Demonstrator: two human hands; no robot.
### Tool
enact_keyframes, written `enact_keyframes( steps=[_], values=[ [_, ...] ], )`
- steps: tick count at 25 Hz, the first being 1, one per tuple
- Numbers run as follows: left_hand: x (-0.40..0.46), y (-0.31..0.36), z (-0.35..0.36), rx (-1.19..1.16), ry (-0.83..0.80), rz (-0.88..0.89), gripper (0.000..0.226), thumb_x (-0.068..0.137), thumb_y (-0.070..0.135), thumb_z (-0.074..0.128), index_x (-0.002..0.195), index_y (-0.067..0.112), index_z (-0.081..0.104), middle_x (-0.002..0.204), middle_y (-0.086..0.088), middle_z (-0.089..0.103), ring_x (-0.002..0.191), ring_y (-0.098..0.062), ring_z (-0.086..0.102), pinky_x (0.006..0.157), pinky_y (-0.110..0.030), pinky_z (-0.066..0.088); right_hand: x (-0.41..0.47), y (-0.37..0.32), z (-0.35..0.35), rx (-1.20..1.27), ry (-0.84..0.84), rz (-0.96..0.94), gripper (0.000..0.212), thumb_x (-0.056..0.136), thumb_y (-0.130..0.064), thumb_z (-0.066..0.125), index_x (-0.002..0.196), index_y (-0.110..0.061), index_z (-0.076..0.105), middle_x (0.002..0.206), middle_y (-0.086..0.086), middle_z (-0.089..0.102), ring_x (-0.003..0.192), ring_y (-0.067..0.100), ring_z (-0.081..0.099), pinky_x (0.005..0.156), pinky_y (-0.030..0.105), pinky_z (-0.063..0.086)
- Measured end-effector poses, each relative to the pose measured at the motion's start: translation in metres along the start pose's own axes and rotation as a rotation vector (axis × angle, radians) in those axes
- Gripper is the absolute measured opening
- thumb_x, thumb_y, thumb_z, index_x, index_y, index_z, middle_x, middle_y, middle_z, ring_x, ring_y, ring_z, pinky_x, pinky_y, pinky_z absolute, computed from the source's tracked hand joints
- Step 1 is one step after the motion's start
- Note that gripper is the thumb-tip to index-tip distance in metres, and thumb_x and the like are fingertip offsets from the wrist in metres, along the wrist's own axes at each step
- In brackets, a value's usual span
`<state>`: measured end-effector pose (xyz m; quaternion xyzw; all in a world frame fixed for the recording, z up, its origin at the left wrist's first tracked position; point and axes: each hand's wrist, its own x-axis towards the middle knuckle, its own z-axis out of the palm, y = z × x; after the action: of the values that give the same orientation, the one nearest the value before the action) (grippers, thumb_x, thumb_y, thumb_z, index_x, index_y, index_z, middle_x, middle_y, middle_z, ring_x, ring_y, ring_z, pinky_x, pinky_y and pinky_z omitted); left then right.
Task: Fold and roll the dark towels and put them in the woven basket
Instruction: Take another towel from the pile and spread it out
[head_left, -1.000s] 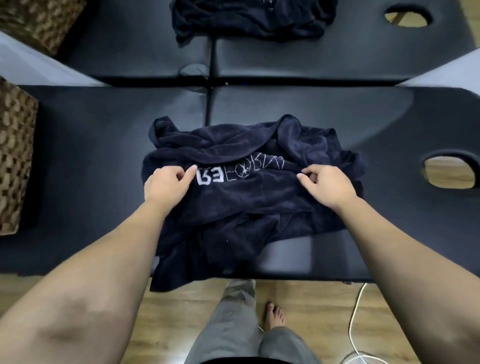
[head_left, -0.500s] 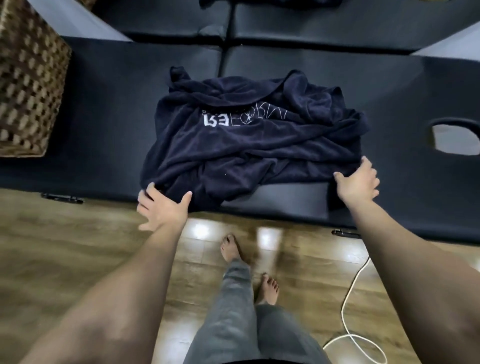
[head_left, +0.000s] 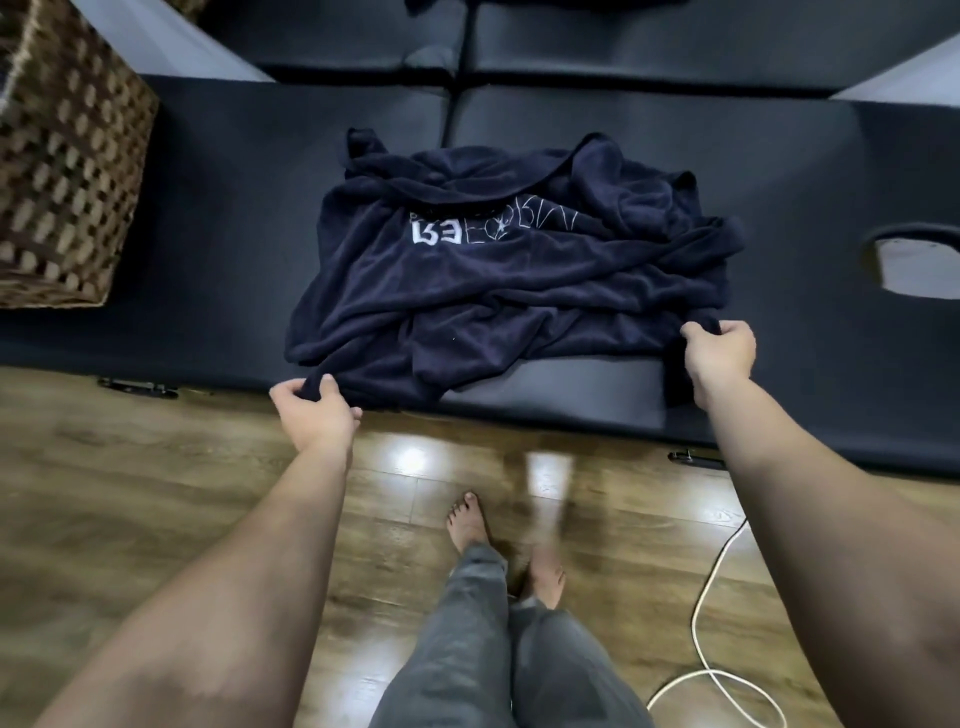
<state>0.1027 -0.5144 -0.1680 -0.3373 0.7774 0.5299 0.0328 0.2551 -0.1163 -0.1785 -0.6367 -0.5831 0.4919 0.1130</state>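
While the dark towel (head_left: 498, 306) is lying crumpled on the black padded table (head_left: 218, 260), I am gripping its near edge with both hands. My left hand (head_left: 317, 415) is curling its fingers round the near-left corner at the table's front edge; my right hand (head_left: 719, 356) is pinching the near-right corner. Its long axis is running left to right, white lettering (head_left: 467, 231) reading upside down toward me. The woven basket (head_left: 62, 156) is standing far left on the table, well apart.

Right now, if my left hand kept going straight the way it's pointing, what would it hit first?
The left hand points forward over the table edge, so it would push straight into the crumpled dark towel whose near corner it grips. Beyond that lies the black padded table, though depth is hard to judge.
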Motion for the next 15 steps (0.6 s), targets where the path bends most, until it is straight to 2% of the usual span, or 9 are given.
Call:
enact_keyframes(
  steps=[1, 2, 5, 6, 9, 11, 12, 15],
  values=[
    [0.000, 0.003, -0.001, -0.039, 0.014, -0.041, 0.022, 0.099, 0.026, 0.060, 0.108, 0.022, 0.041, 0.101, -0.006, 0.061, 0.049, -0.017, 0.062, 0.041, -0.023, 0.048, -0.002, -0.001, -0.003, 0.084, -0.018, -0.014, 0.023, 0.082, -0.026, 0.062, 0.101, -0.019, 0.051, 0.094, 0.005, 0.059, 0.084, 0.027, 0.062, 0.064, 0.031, 0.049],
    [0.000, 0.005, -0.001, -0.085, 0.016, -0.104, 0.025, 0.098, 0.027, 0.063, 0.112, 0.021, 0.042, 0.101, -0.005, 0.062, 0.049, -0.016, 0.063, 0.042, -0.023, 0.049, -0.004, -0.001, -0.007, 0.113, -0.030, -0.024, 0.021, 0.084, -0.022, 0.061, 0.101, -0.018, 0.049, 0.087, 0.003, 0.058, 0.071, 0.023, 0.062, 0.056, 0.028, 0.045],
    [0.000, 0.009, -0.005, -0.154, -0.041, -0.285, 0.052, 0.095, 0.031, 0.069, 0.138, 0.018, 0.042, 0.096, -0.006, 0.064, 0.059, -0.019, 0.070, 0.053, -0.029, 0.055, -0.003, -0.002, -0.014, 0.035, -0.073, 0.005, 0.017, 0.090, -0.019, 0.061, 0.106, -0.018, 0.055, 0.081, 0.003, 0.060, 0.052, 0.014, 0.054, 0.048, 0.025, 0.042],
    [-0.001, 0.008, -0.006, -0.145, -0.053, -0.307, 0.056, 0.094, 0.032, 0.070, 0.140, 0.016, 0.042, 0.094, -0.005, 0.064, 0.062, -0.020, 0.072, 0.056, -0.031, 0.056, -0.003, -0.002, -0.015, 0.005, -0.104, 0.019, 0.016, 0.092, -0.018, 0.060, 0.107, -0.017, 0.058, 0.078, 0.003, 0.061, 0.049, 0.014, 0.051, 0.045, 0.023, 0.041],
    [-0.008, 0.001, -0.008, -0.088, -0.092, -0.306, 0.039, 0.093, 0.029, 0.072, 0.124, 0.016, 0.052, 0.101, -0.004, 0.067, 0.069, -0.021, 0.074, 0.062, -0.032, 0.059, -0.006, -0.002, -0.018, -0.041, -0.164, 0.062, 0.014, 0.092, -0.021, 0.063, 0.105, -0.019, 0.059, 0.070, 0.002, 0.063, 0.047, 0.014, 0.046, 0.044, 0.022, 0.038],
    [-0.013, -0.005, -0.007, -0.107, -0.123, -0.221, 0.018, 0.093, 0.018, 0.070, 0.098, 0.018, 0.053, 0.100, -0.006, 0.067, 0.066, -0.018, 0.071, 0.057, -0.029, 0.056, -0.010, -0.002, -0.020, -0.056, -0.200, 0.084, 0.027, 0.088, -0.025, 0.068, 0.108, -0.025, 0.051, 0.073, 0.001, 0.066, 0.051, 0.015, 0.052, 0.053, 0.026, 0.041],
    [-0.014, -0.007, -0.007, -0.120, -0.125, -0.156, 0.019, 0.093, 0.012, 0.068, 0.090, 0.019, 0.050, 0.096, -0.008, 0.064, 0.061, -0.015, 0.064, 0.053, -0.028, 0.052, -0.013, -0.001, -0.022, -0.046, -0.202, 0.091, 0.030, 0.087, -0.027, 0.070, 0.107, -0.027, 0.047, 0.076, 0.001, 0.067, 0.053, 0.014, 0.055, 0.054, 0.027, 0.043],
    [-0.017, -0.002, -0.010, -0.162, -0.078, -0.001, 0.017, 0.092, 0.010, 0.068, 0.094, 0.019, 0.055, 0.083, -0.002, 0.051, 0.058, -0.012, 0.046, 0.059, -0.031, 0.044, -0.015, 0.000, -0.029, 0.123, -0.119, -0.049, 0.014, 0.093, -0.025, 0.066, 0.088, -0.025, 0.052, 0.075, 0.002, 0.063, 0.040, 0.006, 0.051, 0.044, 0.022, 0.042]
  ],
)
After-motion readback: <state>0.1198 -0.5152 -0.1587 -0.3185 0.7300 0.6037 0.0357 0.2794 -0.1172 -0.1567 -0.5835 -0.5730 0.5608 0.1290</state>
